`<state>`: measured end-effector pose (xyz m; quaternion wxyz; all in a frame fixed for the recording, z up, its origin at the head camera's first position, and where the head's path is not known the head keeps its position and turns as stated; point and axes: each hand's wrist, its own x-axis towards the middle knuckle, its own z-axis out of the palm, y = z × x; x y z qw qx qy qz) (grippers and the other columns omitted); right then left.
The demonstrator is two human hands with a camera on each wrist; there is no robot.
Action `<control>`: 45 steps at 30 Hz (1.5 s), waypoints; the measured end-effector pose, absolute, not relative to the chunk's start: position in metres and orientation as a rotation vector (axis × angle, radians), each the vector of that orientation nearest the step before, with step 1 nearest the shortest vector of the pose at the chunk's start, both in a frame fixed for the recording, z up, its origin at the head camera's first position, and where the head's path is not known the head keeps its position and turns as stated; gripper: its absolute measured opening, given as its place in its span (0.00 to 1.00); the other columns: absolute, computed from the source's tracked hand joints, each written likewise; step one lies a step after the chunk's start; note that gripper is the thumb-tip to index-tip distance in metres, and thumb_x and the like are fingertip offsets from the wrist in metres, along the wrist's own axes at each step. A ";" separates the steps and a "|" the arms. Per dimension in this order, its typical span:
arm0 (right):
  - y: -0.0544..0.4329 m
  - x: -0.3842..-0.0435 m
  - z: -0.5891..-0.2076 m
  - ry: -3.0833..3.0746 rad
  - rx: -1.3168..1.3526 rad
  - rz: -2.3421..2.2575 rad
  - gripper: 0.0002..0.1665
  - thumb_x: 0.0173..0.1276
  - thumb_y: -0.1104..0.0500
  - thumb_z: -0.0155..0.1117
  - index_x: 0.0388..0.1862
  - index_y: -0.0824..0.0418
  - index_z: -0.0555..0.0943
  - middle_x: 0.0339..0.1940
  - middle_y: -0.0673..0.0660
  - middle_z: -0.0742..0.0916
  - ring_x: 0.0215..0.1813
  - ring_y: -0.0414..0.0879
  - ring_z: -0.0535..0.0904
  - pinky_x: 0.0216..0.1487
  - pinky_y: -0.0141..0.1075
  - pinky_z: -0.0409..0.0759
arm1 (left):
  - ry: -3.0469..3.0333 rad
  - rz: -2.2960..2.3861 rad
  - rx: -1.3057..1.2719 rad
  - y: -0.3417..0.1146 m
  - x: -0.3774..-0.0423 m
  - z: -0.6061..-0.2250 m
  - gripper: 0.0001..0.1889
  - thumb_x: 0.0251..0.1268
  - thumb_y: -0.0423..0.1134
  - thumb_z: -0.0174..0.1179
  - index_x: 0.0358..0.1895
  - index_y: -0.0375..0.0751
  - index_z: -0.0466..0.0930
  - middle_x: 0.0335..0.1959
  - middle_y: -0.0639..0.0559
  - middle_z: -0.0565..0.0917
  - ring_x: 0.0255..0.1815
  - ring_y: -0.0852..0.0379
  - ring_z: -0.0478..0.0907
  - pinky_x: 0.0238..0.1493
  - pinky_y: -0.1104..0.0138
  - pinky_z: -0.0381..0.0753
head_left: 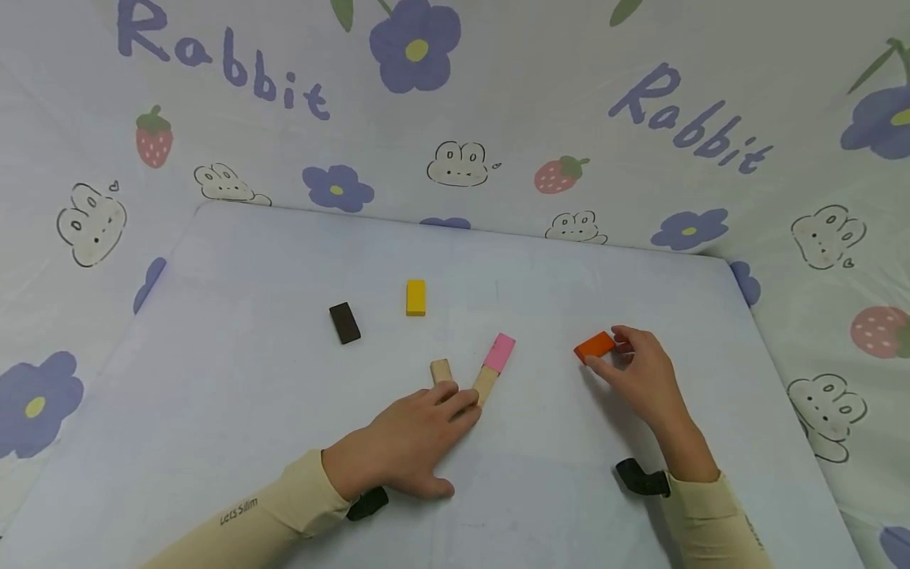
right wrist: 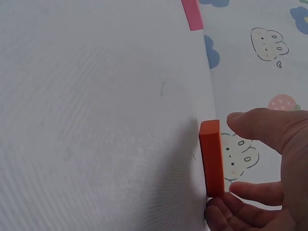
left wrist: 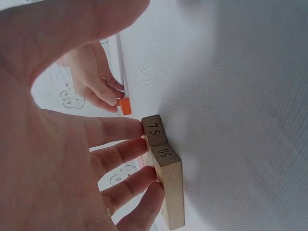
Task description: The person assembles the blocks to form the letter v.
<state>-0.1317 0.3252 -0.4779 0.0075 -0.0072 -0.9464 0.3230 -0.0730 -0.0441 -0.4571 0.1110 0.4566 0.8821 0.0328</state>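
Observation:
Over two plain wooden blocks, my left hand [head_left: 412, 435] spreads its fingers, the fingertips touching them. In the left wrist view the ends of these blocks read 75 [left wrist: 154, 131] and 50 [left wrist: 166, 153], meeting at an angle. A pink block [head_left: 500, 353] continues the right-hand wooden one at its far end. My right hand [head_left: 643, 375] reaches around an orange block [head_left: 594, 346] lying on the white table. The right wrist view shows the thumb [right wrist: 255, 126] apart from the orange block, while other fingers rest by its far end.
A black block [head_left: 344, 323] and a yellow block [head_left: 415, 298] lie farther back on the white tabletop [head_left: 284, 253]. Behind the table hangs a cloth [head_left: 498, 103] printed with rabbits, flowers and strawberries. Black wrist mounts [head_left: 640, 478] sit at both sleeves.

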 end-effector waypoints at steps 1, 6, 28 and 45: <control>0.325 -0.132 -0.478 -2.960 -0.026 1.006 0.42 0.73 0.55 0.77 0.75 0.76 0.71 0.65 0.74 0.78 0.61 0.68 0.78 0.63 0.62 0.79 | 2.591 0.097 1.342 -0.044 -0.073 -0.457 0.50 0.64 0.65 0.72 0.83 0.41 0.68 0.80 0.48 0.67 0.78 0.48 0.63 0.74 0.59 0.71; 0.324 -0.132 -0.478 -2.966 -0.045 0.999 0.42 0.73 0.55 0.77 0.74 0.77 0.72 0.63 0.74 0.79 0.61 0.68 0.79 0.64 0.62 0.78 | 2.592 0.094 1.341 -0.044 -0.072 -0.457 0.50 0.63 0.65 0.73 0.83 0.41 0.68 0.80 0.48 0.67 0.77 0.49 0.62 0.74 0.60 0.71; 0.322 -0.135 -0.480 -2.980 -0.056 0.989 0.40 0.72 0.55 0.78 0.72 0.78 0.74 0.61 0.73 0.80 0.59 0.67 0.78 0.62 0.61 0.79 | 2.589 0.124 1.329 -0.044 -0.073 -0.457 0.49 0.63 0.64 0.73 0.82 0.41 0.68 0.80 0.48 0.67 0.77 0.49 0.63 0.73 0.59 0.72; 0.322 -0.138 -0.483 -2.983 -0.065 0.997 0.37 0.72 0.57 0.75 0.72 0.77 0.75 0.63 0.74 0.79 0.61 0.68 0.78 0.64 0.62 0.79 | 2.561 0.127 1.317 -0.045 -0.074 -0.454 0.49 0.64 0.64 0.73 0.82 0.42 0.68 0.80 0.48 0.66 0.77 0.49 0.62 0.73 0.59 0.72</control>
